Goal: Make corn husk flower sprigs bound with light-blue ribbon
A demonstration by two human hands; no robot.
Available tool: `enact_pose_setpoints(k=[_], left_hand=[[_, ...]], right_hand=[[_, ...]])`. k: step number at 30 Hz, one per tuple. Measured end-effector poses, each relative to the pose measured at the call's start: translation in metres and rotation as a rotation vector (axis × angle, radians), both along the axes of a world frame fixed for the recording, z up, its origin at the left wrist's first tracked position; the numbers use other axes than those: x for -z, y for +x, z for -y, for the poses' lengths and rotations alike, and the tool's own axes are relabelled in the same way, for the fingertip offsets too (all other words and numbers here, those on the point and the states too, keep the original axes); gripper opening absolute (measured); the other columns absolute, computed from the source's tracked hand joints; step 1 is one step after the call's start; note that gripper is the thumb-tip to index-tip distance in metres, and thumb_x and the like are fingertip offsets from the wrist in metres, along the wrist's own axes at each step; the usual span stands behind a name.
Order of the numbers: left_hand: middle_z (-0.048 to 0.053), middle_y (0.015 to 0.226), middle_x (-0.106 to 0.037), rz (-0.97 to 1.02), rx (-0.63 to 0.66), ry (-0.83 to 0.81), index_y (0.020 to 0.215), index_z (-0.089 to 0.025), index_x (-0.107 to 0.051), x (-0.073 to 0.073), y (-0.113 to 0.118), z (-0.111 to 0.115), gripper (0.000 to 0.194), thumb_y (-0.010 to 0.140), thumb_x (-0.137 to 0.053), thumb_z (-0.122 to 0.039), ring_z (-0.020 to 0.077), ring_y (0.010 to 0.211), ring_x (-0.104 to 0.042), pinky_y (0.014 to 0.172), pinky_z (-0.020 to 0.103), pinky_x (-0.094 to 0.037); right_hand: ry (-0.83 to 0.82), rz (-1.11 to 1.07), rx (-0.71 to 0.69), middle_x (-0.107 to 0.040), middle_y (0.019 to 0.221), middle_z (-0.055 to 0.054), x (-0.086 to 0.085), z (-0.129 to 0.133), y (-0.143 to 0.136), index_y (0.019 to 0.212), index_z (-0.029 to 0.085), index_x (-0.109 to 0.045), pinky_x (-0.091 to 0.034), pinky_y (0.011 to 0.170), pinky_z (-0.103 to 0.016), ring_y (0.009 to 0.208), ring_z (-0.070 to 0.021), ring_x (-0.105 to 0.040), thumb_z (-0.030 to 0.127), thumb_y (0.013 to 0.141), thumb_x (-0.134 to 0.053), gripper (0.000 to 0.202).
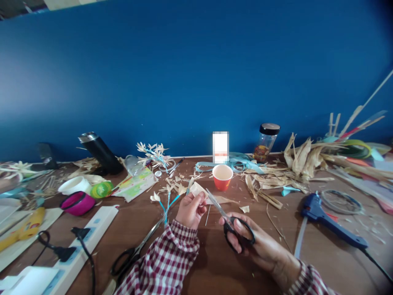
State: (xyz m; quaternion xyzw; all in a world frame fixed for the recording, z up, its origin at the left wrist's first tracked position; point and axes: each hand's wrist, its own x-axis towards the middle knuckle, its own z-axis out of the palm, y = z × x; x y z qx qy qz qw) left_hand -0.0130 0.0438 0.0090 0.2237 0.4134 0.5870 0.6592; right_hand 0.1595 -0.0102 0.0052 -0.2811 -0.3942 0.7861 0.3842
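Note:
Between the thumb and fingers of my left hand (pixel 192 208) is a small pale piece of corn husk (pixel 197 189). My right hand (pixel 254 237) grips black-handled scissors (pixel 225 216), thumb and fingers through the loops. The blades point up and left, their tips close to the husk; whether they touch it I cannot tell. Just beyond them stands an orange-red paper cup (pixel 222 180). To the left of my left hand lie husk flowers on blue-wrapped stems (pixel 167 205). A second pair of scissors (pixel 132 256) lies by my left sleeve, partly covered by it.
At right lies a blue glue gun (pixel 328 221) with its cord. Dried husks (pixel 302 159) and a lidded jar (pixel 266 141) are at the back right. On the left are a white power strip (pixel 92 233), a magenta bowl-like item (pixel 77 203) and a leaning black flask (pixel 101 151).

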Motion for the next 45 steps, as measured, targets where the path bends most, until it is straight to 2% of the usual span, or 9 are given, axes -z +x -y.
enact_pose_setpoints(k=[5, 9, 11, 16, 22, 29, 34, 39, 45], left_hand=[[-0.002, 0.058, -0.055, 0.018, 0.012, 0.007, 0.067, -0.011, -0.06, 0.002, -0.001, -0.001, 0.03, 0.053, -0.083, -0.023, 0.0033, 0.049, -0.049, 0.042, 0.01, -0.039], [-0.004, 0.058, -0.054, 0.035, 0.039, 0.025, 0.07, -0.01, -0.059, -0.001, -0.001, -0.001, 0.031, 0.054, -0.083, -0.022, -0.0026, 0.036, -0.033, 0.03, 0.008, -0.02], [-0.005, 0.057, -0.055, 0.058, 0.052, 0.008, 0.071, -0.011, -0.059, -0.002, -0.002, 0.0, 0.029, 0.055, -0.082, -0.02, -0.0037, 0.033, -0.029, 0.028, 0.008, -0.016], [-0.003, 0.054, -0.056, 0.103, 0.02, -0.109, 0.069, -0.01, -0.061, -0.003, -0.003, -0.001, 0.014, 0.065, -0.074, -0.009, 0.0011, 0.041, -0.049, 0.036, 0.007, -0.038], [0.001, 0.056, -0.062, 0.178, 0.029, -0.155, 0.075, -0.009, -0.063, -0.002, -0.003, -0.001, 0.007, 0.074, -0.062, -0.002, 0.005, 0.048, -0.059, 0.046, 0.011, -0.05], [0.002, 0.057, -0.063, 0.201, 0.03, -0.104, 0.074, -0.009, -0.064, 0.001, -0.003, 0.0, 0.004, 0.076, -0.064, -0.006, 0.0056, 0.047, -0.059, 0.046, 0.011, -0.051], [0.001, 0.054, -0.062, 0.174, 0.039, -0.188, 0.068, -0.009, -0.063, -0.001, -0.002, -0.001, 0.012, 0.08, -0.061, -0.005, 0.0045, 0.044, -0.057, 0.042, 0.01, -0.049], [0.001, 0.058, -0.062, 0.175, 0.045, -0.194, 0.072, -0.009, -0.065, 0.0, -0.003, -0.001, 0.014, 0.083, -0.056, -0.005, 0.0047, 0.046, -0.058, 0.042, 0.01, -0.049], [0.002, 0.059, -0.063, 0.154, 0.078, -0.151, 0.074, -0.009, -0.066, 0.002, -0.004, -0.003, 0.011, 0.082, -0.058, -0.006, 0.004, 0.046, -0.057, 0.043, 0.01, -0.049]], right_hand=[[0.035, 0.05, 0.006, -0.051, 0.053, 0.004, 0.001, 0.0, -0.001, 0.097, 0.013, -0.058, -0.017, 0.038, -0.018, 0.043, -0.0044, -0.035, 0.051, 0.078, -0.063, 0.042], [0.07, 0.061, -0.009, -0.051, 0.053, 0.004, 0.003, -0.001, -0.001, 0.097, 0.013, -0.058, -0.02, 0.042, -0.018, 0.044, -0.0049, -0.037, 0.05, 0.08, -0.063, 0.041], [0.073, 0.058, -0.003, -0.051, 0.053, 0.004, 0.002, -0.001, -0.001, 0.096, 0.013, -0.058, -0.022, 0.044, -0.019, 0.045, -0.0048, -0.037, 0.049, 0.08, -0.063, 0.039], [0.039, 0.064, 0.0, -0.052, 0.054, 0.004, -0.001, 0.0, -0.001, 0.094, 0.015, -0.06, -0.023, 0.045, -0.018, 0.045, -0.0045, -0.037, 0.049, 0.078, -0.065, 0.038], [0.01, 0.078, 0.001, -0.053, 0.056, 0.003, 0.002, 0.0, 0.001, 0.092, 0.016, -0.062, -0.028, 0.047, -0.018, 0.047, -0.0047, -0.041, 0.048, 0.078, -0.066, 0.035], [0.043, 0.078, -0.013, -0.054, 0.056, 0.003, 0.004, -0.002, 0.002, 0.092, 0.016, -0.062, -0.028, 0.045, -0.018, 0.046, -0.0048, -0.041, 0.045, 0.08, -0.065, 0.031], [0.034, 0.08, -0.01, -0.055, 0.056, 0.003, 0.003, -0.001, 0.001, 0.093, 0.016, -0.062, -0.028, 0.046, -0.019, 0.046, -0.0056, -0.042, 0.045, 0.079, -0.065, 0.032], [-0.009, 0.03, 0.003, -0.058, 0.059, 0.001, 0.007, 0.0, 0.003, 0.097, 0.016, -0.061, -0.03, 0.05, -0.018, 0.05, -0.0065, -0.046, 0.049, 0.079, -0.063, 0.038], [0.014, -0.003, -0.003, -0.056, 0.058, 0.001, 0.012, -0.001, 0.004, 0.098, 0.015, -0.06, -0.027, 0.048, -0.019, 0.049, -0.007, -0.045, 0.05, 0.08, -0.062, 0.039]])
